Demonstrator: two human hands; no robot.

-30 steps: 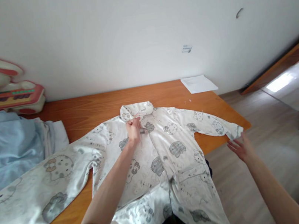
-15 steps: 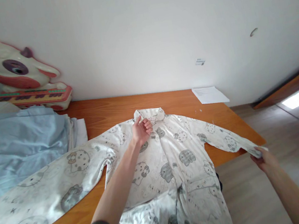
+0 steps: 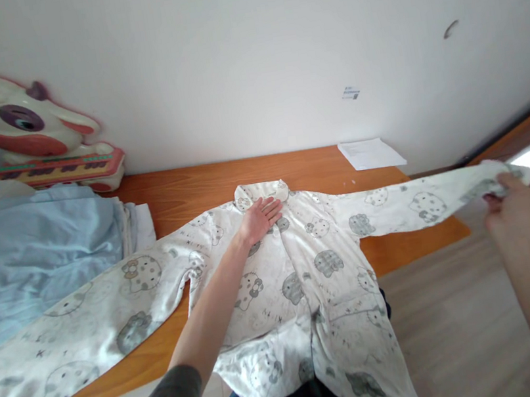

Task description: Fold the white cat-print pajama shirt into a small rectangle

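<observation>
A white pyjama top (image 3: 300,266) printed with grey cat faces lies front-up on the wooden table (image 3: 184,187), its hem hanging over the near edge. My left hand (image 3: 258,217) rests flat, fingers spread, on the chest just below the collar (image 3: 258,193). My right hand (image 3: 519,203) grips the cuff of the right sleeve (image 3: 420,205) and holds it stretched out level, past the table's right edge. The left sleeve (image 3: 75,326) lies spread across the table toward the near left.
A pale blue folded cloth (image 3: 34,253) lies at the left of the table. A toy keyboard with a cartoon animal head (image 3: 33,147) stands against the white wall behind it. A sheet of paper (image 3: 370,153) lies at the back right corner. Wooden floor (image 3: 454,329) is at right.
My right hand took hold of the right sleeve's cuff and pulled it up and out to the right. My left hand opened from a loose curl and now lies flat below the collar.
</observation>
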